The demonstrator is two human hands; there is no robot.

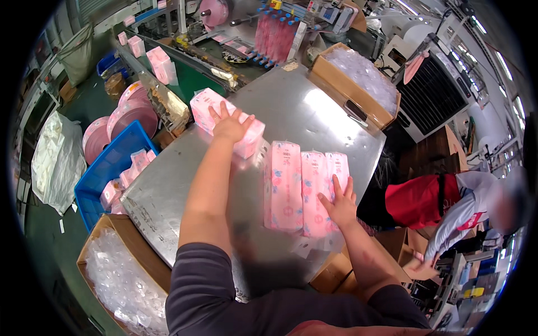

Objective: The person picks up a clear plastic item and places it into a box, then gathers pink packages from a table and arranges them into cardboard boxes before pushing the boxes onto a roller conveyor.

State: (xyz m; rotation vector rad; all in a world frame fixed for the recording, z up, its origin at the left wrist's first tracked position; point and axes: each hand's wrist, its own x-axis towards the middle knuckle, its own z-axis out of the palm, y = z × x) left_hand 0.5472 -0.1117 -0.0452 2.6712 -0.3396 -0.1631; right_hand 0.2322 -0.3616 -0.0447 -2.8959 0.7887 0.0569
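Note:
My left hand (230, 126) lies on top of a pink, printed tissue pack (251, 141), its fingers spread. That pack sits at an angle near the left edge of the metal table (269, 95). To its right, three more pink packs lie lengthwise, side by side: a left one (284, 187), a middle one (314, 190) and a right one (337, 163). My right hand (341, 206) rests against the right pack with its fingers apart, partly covering it. Neither hand is wrapped round a pack.
Cartons of clear plastic bags stand at the far right (316, 67) and near left (101, 224). A blue crate (84, 187) holds pink packs beside large pink rolls (134, 120). More packs (161, 63) sit on a green conveyor (188, 84). A person in a red apron (417, 201) bends at right.

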